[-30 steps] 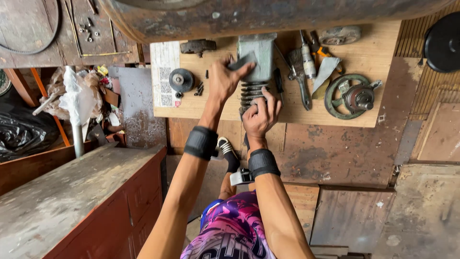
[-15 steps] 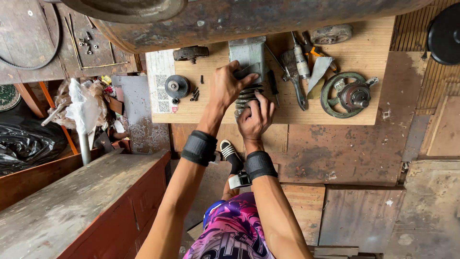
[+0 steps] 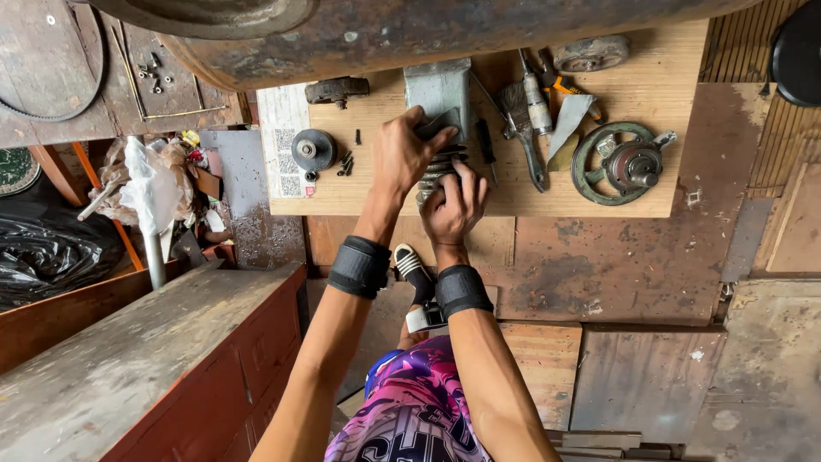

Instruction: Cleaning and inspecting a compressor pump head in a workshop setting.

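Right, fingers first, then outward:

L hand: your left hand lies palm-down on the grey metal part, fingers spread and curled over its near end; thumb points toward the brush side.
R hand: your right hand grips the finned cylinder from below/near side, fingers wrapped around it, pressed close together. Can't tell if the thumb is under it, it's hidden.
Part position: grey block + finned piece sit mid-board, touching each other, btwn the black pulley and the brushes.
Long axis: runs away from you, near edge of the board to the far edge, roughly in line w/ your forearms.
Nearer hand: R is on the near, finned end; L reaches further up, on the block end.
Board: light wooden board, rusty drum overhanging its far edge.
Counts, left of part: 1 black pulley, 1 dark wheel, a few small bolts (too small to count), 1 printed paper sheet.
Counts, right of part: 2 brushes, 1 green handwheel, 1 round rusty disc.
Wrists: 2 black wrist straps, one per arm.
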